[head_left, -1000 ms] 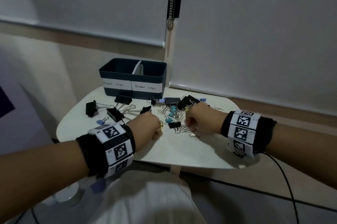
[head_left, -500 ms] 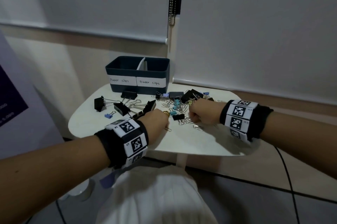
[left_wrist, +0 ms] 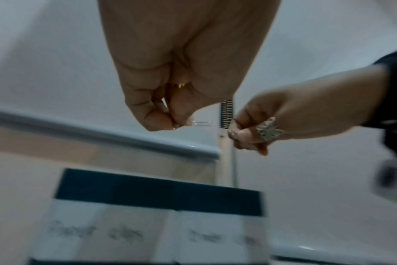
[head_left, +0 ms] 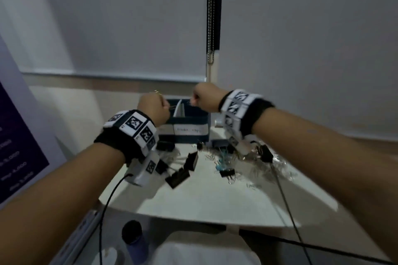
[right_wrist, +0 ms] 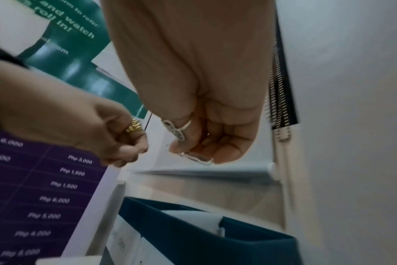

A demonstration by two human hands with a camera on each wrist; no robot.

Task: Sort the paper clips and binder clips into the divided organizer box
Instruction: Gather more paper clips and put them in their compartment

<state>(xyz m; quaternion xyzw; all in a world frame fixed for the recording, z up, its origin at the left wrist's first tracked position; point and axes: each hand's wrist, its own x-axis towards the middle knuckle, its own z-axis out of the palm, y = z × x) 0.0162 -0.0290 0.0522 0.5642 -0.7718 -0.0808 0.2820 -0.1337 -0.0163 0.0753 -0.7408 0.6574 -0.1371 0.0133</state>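
The dark blue divided organizer box (head_left: 193, 118) stands at the back of the white table (head_left: 215, 195), with two white labels on its front. My left hand (head_left: 154, 106) hovers above the box's left side and pinches a silver paper clip (left_wrist: 202, 123) between thumb and fingertips. My right hand (head_left: 204, 96) is raised over the box's right side, its fingers curled round a silver paper clip (right_wrist: 197, 157). Black binder clips (head_left: 178, 176) and a heap of paper clips (head_left: 254, 161) lie loose on the table in front of the box.
A purple price poster (head_left: 15, 146) stands at the left of the table. A beaded blind chain (head_left: 212, 12) hangs behind the box. Cables (head_left: 105, 204) trail from both wrists over the table's front edge. A dark bottle (head_left: 133, 236) stands on the floor below.
Both hands have lifted off the pile on the table and moved back and up to above the box, each carrying a paper clip.
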